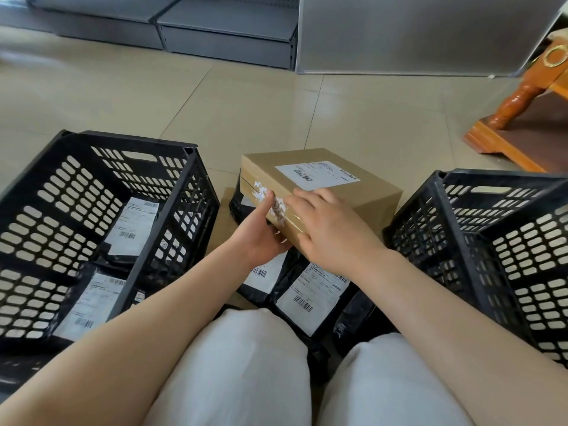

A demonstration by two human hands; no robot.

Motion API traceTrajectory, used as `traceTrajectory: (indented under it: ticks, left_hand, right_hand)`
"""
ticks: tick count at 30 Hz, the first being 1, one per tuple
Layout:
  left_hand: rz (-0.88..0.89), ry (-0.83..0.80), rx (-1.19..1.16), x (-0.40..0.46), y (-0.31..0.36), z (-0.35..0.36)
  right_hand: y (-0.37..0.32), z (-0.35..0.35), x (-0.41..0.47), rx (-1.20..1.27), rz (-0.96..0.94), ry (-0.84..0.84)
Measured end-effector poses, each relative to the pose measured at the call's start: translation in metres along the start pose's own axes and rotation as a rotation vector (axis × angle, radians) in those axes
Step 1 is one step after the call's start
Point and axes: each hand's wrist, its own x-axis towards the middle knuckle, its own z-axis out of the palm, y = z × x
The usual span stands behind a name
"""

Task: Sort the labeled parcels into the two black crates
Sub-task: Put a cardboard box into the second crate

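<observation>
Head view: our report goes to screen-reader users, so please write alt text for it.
A person's left hand and right hand hold a labeled brown cardboard box above black plastic mailer parcels on the tiled floor. The perforated black crate on the left contains labeled parcels; the black crate on the right shows none.

We grip a tan cardboard box (322, 192) with a white barcoded label (316, 172), black crates (92, 216) with oval-holed walls on either side, black white-labelled bags (307, 290) beneath.
</observation>
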Motion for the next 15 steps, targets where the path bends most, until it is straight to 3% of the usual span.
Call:
traceTrajectory:
  ticks: [5, 10, 12, 15]
  left_hand:
    - [0.078, -0.050, 0.056, 0.002, 0.000, -0.010]
    - [0.155, -0.066, 0.068, 0.002, -0.001, -0.018]
    - [0.165, -0.066, 0.058, 0.001, 0.001, -0.024]
    - [0.207, -0.081, 0.036, -0.001, 0.000, -0.033]
  right_hand:
    - [0.003, -0.006, -0.004, 0.288, 0.030, -0.043]
    - [0.017, -0.003, -0.002, 0.418, 0.125, 0.063]
    - [0.032, 0.000, -0.001, 0.384, 0.277, 0.178]
    - [0.057, 0.005, -0.005, 0.426, 0.676, 0.371]
